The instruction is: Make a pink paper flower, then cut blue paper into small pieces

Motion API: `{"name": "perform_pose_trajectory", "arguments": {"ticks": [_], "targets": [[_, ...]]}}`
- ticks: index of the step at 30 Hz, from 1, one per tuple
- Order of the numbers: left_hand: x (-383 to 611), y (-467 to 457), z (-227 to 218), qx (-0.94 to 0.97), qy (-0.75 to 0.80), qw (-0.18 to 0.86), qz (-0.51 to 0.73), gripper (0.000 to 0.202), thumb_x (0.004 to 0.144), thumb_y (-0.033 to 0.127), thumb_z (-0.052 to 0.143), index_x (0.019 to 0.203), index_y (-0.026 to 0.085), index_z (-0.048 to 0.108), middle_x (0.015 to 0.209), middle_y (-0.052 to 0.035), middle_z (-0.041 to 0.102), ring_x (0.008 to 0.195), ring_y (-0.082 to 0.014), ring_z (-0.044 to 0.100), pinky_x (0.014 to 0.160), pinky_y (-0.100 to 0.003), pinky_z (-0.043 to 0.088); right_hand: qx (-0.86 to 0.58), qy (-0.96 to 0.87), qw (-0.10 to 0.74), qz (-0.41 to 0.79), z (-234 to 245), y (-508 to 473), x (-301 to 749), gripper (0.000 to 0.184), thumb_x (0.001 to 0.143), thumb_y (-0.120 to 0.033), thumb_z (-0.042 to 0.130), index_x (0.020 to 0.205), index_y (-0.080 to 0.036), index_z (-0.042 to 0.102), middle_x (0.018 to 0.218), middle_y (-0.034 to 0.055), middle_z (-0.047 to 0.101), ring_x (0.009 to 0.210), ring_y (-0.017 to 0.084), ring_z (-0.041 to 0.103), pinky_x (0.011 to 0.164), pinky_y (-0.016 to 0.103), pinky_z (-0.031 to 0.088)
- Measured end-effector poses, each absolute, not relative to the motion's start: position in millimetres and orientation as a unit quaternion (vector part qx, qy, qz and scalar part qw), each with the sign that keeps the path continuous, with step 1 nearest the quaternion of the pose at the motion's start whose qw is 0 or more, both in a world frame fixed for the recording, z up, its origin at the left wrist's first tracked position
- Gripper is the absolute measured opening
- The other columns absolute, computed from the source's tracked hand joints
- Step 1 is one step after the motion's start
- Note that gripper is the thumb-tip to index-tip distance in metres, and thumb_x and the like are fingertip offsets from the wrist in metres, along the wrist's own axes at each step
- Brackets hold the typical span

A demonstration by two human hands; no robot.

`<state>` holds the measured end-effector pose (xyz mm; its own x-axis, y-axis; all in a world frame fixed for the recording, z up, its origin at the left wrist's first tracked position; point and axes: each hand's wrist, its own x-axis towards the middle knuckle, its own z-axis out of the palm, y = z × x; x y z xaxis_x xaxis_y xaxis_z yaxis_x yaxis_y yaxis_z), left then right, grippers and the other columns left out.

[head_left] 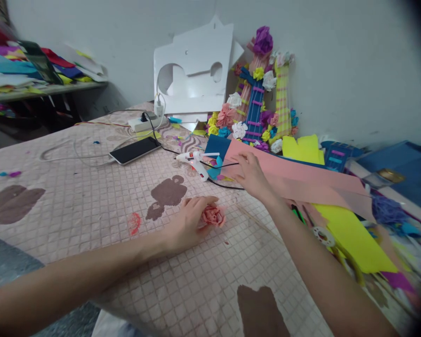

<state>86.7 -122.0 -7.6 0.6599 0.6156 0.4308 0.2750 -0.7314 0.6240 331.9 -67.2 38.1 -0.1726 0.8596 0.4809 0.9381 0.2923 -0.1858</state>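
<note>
Pink paper rose (214, 216) is sitting nearer than the glue gun (195, 164), probably handling light, soft, crushable; base suiting gentle hold | left hand (188, 225) is gripping it, covering one side | right hand (250, 177), right of gun, is showing bent fingers; grip unclear | behind gun, paper flowers (226, 114) are overlapping

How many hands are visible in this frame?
2. The left hand is curled around the pink paper flower on the table; the right hand is to the right of the white glue gun. No others show.
</note>
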Motion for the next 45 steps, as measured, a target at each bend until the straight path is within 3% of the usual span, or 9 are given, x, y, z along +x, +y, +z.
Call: {"name": "perform_pose_trajectory", "arguments": {"ticks": [2, 4, 9, 12, 18, 23, 31, 38, 45], "targets": [[86, -122, -8, 0.872, 0.259, 0.261, 0.324, 0.051, 0.078, 0.012, 0.058, 0.122, 0.024, 0.037, 0.116, -0.0061, 0.059, 0.108, -0.0233, 0.055, 0.092, -0.042, 0.038, -0.62, -0.73, 0.274, -0.087, 39, -71, 331, 0.01, 0.078, -0.015, 0.055, 0.08, -0.021, 0.063, 0.082, 0.0086, 0.059, 0.094, 0.029, 0.053, 0.08, 0.043, 0.044], [85, -121, -8, 0.872, 0.259, 0.261, 0.323, 0.051, 0.078, 0.013, 0.059, 0.123, 0.024, 0.037, 0.116, -0.006, 0.059, 0.109, -0.0233, 0.055, 0.092, -0.042, 0.038, -0.639, -0.711, 0.285, -0.071, 40, -76, 330, 0.019, 0.081, -0.018, 0.052, 0.063, -0.022, 0.059, 0.064, 0.0059, 0.056, 0.086, 0.028, 0.054, 0.079, 0.043, 0.044], [85, -122, -8, 0.872, 0.254, 0.263, 0.325, 0.051, 0.078, 0.012, 0.057, 0.123, 0.024, 0.038, 0.116, -0.0072, 0.059, 0.109, -0.0238, 0.055, 0.092, -0.043, 0.039, -0.581, -0.725, 0.328, 0.172, 43, -94, 331, 0.026, 0.08, -0.018, 0.052, 0.103, -0.023, 0.063, 0.112, 0.0066, 0.063, 0.106, 0.021, 0.057, 0.088, 0.04, 0.046], [86, -122, -8, 0.872, 0.254, 0.262, 0.326, 0.051, 0.078, 0.012, 0.058, 0.123, 0.024, 0.038, 0.116, -0.0079, 0.059, 0.108, -0.0244, 0.055, 0.091, -0.043, 0.039, -0.59, -0.691, 0.349, 0.231, 44, -101, 332, 0.023, 0.082, -0.022, 0.052, 0.102, -0.022, 0.063, 0.111, 0.0065, 0.066, 0.103, 0.02, 0.06, 0.088, 0.04, 0.047], [86, -121, -8, 0.875, 0.26, 0.255, 0.32, 0.05, 0.078, 0.012, 0.058, 0.122, 0.024, 0.038, 0.117, -0.0078, 0.059, 0.109, -0.0242, 0.055, 0.092, -0.043, 0.038, -0.614, -0.661, 0.398, 0.166, 42, -114, 329, 0.01, 0.079, -0.027, 0.059, 0.085, -0.02, 0.061, 0.083, 0.0025, 0.067, 0.076, 0.017, 0.062, 0.068, 0.029, 0.047], [85, -121, -8, 0.872, 0.259, 0.262, 0.323, 0.051, 0.078, 0.012, 0.058, 0.123, 0.024, 0.036, 0.116, -0.0072, 0.059, 0.109, -0.0238, 0.054, 0.093, -0.044, 0.038, -0.683, -0.628, 0.372, 0.018, 35, -144, 329, 0.036, 0.086, -0.034, 0.051, 0.055, -0.021, 0.037, 0.048, -0.0064, 0.033, 0.047, 0.01, 0.035, 0.048, 0.026, 0.026], [85, -122, -9, 0.878, 0.255, 0.254, 0.315, 0.05, 0.079, 0.011, 0.057, 0.124, 0.023, 0.037, 0.117, -0.0083, 0.059, 0.111, -0.0245, 0.054, 0.093, -0.044, 0.04, -0.649, -0.602, 0.459, 0.078, 4, -192, 320, 0.007, 0.086, -0.027, 0.053, 0.089, -0.022, 0.056, 0.077, 0.001, 0.059, 0.069, 0.016, 0.055, 0.065, 0.03, 0.046], [88, -124, -7, 0.879, 0.26, 0.251, 0.31, 0.05, 0.077, 0.013, 0.06, 0.122, 0.022, 0.039, 0.113, -0.0069, 0.061, 0.106, -0.0237, 0.056, 0.091, -0.04, 0.041, -0.558, -0.716, 0.411, 0.086, 0, -193, 276, 0.042, 0.081, -0.019, 0.057, 0.121, -0.025, 0.047, 0.12, 0.0091, 0.051, 0.115, 0.025, 0.048, 0.097, 0.046, 0.042], [90, -125, -8, 0.879, 0.259, 0.259, 0.306, 0.053, 0.073, 0.007, 0.056, 0.12, 0.022, 0.04, 0.115, -0.0061, 0.06, 0.108, -0.0241, 0.055, 0.091, -0.041, 0.04, -0.553, -0.73, 0.392, 0.087, -12, -191, 267, 0.06, 0.076, -0.014, 0.06, 0.131, -0.026, 0.038, 0.133, 0.0107, 0.039, 0.128, 0.027, 0.036, 0.107, 0.051, 0.034]]}}
